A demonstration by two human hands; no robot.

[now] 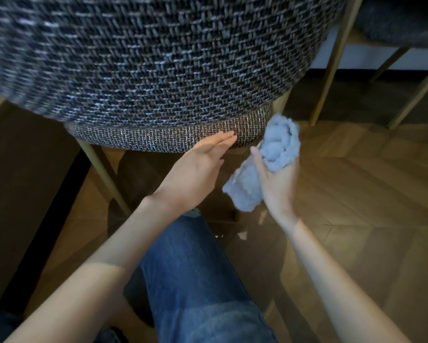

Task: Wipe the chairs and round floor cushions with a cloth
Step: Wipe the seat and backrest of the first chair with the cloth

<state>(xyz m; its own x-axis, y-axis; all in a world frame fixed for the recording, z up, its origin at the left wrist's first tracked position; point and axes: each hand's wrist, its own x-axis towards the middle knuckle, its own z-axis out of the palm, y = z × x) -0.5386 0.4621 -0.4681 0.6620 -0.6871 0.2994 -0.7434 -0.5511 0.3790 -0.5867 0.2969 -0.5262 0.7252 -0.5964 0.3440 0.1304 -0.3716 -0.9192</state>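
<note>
A chair [158, 58] upholstered in dark woven tweed fills the top of the head view, seen from close and low. Its lighter woven seat edge [171, 137] shows below the rounded back. My left hand [195, 167] lies flat with straight fingers, the fingertips touching that seat edge. My right hand [277, 179] holds a bunched fluffy light-blue cloth [270, 154] just right of the seat edge, beside the chair's pale wooden leg; the cloth hangs down past the palm. Whether the cloth touches the chair is unclear.
Pale wooden chair legs [104, 174] stand left of my left arm. A second chair [401, 23] with slim wooden legs is at the top right. Herringbone wood floor [369, 194] spreads to the right. My blue-jeaned knee [195, 280] is below my hands.
</note>
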